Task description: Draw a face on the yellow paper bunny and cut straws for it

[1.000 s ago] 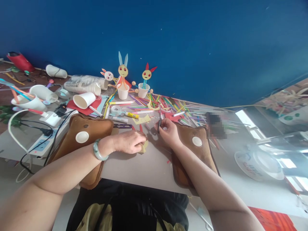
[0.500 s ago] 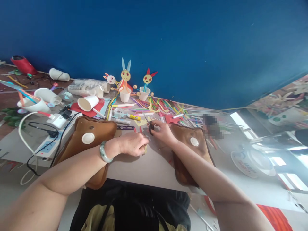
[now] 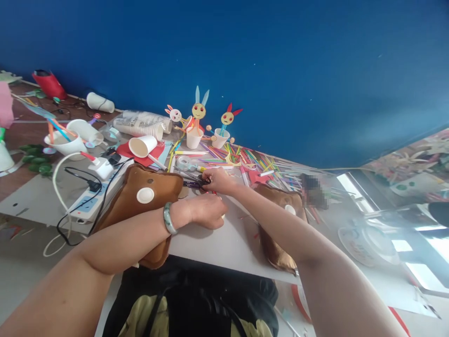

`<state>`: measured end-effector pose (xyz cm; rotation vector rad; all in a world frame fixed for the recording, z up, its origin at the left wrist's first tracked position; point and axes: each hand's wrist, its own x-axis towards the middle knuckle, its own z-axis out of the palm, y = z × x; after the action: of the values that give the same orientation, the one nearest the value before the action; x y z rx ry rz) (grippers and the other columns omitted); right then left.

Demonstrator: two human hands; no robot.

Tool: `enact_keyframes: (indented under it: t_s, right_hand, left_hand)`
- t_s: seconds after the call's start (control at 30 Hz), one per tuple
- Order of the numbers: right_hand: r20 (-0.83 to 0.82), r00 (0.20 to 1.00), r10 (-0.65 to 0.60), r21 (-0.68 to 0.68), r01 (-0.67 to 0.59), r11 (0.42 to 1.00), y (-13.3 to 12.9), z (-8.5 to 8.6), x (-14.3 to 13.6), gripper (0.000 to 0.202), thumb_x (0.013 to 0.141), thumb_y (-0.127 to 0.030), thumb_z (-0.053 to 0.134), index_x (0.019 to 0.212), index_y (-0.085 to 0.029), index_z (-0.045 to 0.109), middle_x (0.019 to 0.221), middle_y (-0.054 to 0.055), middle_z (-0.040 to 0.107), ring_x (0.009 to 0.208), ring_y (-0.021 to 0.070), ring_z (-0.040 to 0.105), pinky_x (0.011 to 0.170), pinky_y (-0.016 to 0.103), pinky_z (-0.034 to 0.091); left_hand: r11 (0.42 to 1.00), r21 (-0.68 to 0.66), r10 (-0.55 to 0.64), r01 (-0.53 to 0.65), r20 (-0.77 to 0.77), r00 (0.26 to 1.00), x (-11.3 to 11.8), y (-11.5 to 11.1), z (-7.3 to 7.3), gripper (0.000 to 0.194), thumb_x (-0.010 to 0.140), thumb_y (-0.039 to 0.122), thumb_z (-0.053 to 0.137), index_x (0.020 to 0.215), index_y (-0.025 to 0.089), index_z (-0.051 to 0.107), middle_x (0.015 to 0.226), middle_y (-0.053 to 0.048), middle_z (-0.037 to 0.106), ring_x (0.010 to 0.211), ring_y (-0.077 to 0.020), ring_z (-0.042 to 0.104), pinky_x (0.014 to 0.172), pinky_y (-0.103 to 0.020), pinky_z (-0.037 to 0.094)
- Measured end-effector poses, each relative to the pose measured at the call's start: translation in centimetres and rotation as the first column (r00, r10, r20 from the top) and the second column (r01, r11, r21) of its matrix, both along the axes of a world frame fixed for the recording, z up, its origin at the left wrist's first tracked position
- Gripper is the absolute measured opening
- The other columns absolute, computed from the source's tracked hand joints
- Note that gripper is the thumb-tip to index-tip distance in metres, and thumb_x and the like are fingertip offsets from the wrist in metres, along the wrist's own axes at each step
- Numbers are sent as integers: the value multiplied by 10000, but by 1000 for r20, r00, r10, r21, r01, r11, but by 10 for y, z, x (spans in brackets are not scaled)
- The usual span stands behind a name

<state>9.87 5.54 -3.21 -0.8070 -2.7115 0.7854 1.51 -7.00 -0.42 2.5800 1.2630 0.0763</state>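
My right hand point(image 3: 218, 180) is closed around the black handles of scissors point(image 3: 204, 180), above the table beside the top of the left brown cushion point(image 3: 154, 180). The scissor blades point left toward the tape roll. My left hand point(image 3: 206, 211), with a jade bangle point(image 3: 169, 218) at its wrist, is closed low over the grey table. A small pale bit shows at its fingertips, too small to name. Behind the hands stand paper cups with rabbit-faced figures, a blue-eared one point(image 3: 199, 111) and a red-eared one point(image 3: 228, 118).
A power strip point(image 3: 91, 201) with cables lies at the left. Beyond it are a tipped paper cup point(image 3: 143, 146) and stacked cups point(image 3: 140, 126). Coloured sticks and markers spread along the blue wall point(image 3: 266, 70). A second brown cushion point(image 3: 280, 255) lies under my right forearm.
My right hand has moved left with the scissors, which now point left over the table near the cushion. My left hand stays closed. The view has shifted, so the scene sits further right.
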Motion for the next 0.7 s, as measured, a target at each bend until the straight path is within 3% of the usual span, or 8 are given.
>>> enact_keyframes:
  t_s: [0.23,0.37,0.53,0.7]
  right_hand:
    - [17,999,31,22,-31,999,3,17,-12,176,608,-199,630,587,-187,456,565,-63,421,580,98,356,599,248,240]
    - [47,999,25,24,-26,999,6,27,-5,183,585,-191,630,580,-189,447,564,-62,428,579,100,368,590,248,240]
    - [56,998,-25,-33,27,999,3,19,14,125,589,-182,621,602,-185,497,580,-53,475,590,106,402,580,246,257]
    - [19,996,-86,-46,87,995,1,12,33,117,657,-241,620,621,-182,526,593,-41,520,611,113,436,590,244,302]
  left_hand:
    - [997,22,-75,74,32,997,-3,2,-7,277,784,197,452,824,101,709,871,-174,713,789,-278,681,592,-338,455]
    - [999,22,-23,23,22,999,-5,4,-8,286,775,192,460,863,91,713,906,-184,709,831,-291,682,636,-354,483]
    - [999,34,9,-8,-40,999,-3,4,-7,328,766,184,468,944,60,713,964,-225,705,890,-346,682,695,-417,504]
    - [995,100,-22,25,-36,999,-3,4,-9,266,761,200,487,847,84,710,850,-194,713,779,-311,688,650,-380,483]
